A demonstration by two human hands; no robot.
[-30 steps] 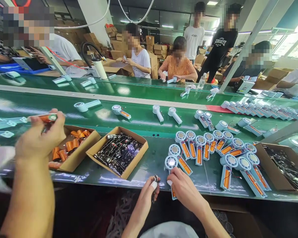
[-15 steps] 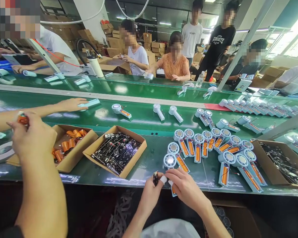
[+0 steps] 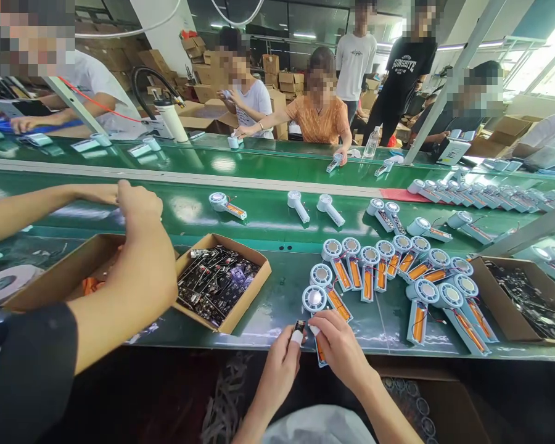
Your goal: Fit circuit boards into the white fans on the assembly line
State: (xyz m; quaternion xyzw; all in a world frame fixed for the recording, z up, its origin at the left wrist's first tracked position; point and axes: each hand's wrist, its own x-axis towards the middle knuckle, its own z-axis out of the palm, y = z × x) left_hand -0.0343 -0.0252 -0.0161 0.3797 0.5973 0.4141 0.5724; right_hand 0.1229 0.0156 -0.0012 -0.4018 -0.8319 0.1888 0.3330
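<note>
Near the bench's front edge, my left hand (image 3: pixel 281 361) pinches a small black circuit board (image 3: pixel 300 325) between thumb and fingers, with white covering on a fingertip. Close beside it, my right hand (image 3: pixel 340 345) has its fingers bent together over a light-blue fan unit (image 3: pixel 314 299); whatever its fingertips pinch is too small to make out. The fan's round head faces up, and part of its handle with an orange cell shows under the right hand. Just behind and to the right, several similar fans (image 3: pixel 368 271) lie with orange cells in their open handles.
Boxes of circuit boards stand left (image 3: pixel 222 280) and right (image 3: pixel 527 302). A co-worker's arm (image 3: pixel 134 271) crosses a carton (image 3: pixel 50 277) at the left. Fans lie along the green belt (image 3: pixel 259 231); people work beyond it.
My left hand's circuit board has turned more upright beside the right hand. The neighbour's arm has swung right and forward over the carton. Across the belt, the person in orange has spread both arms.
</note>
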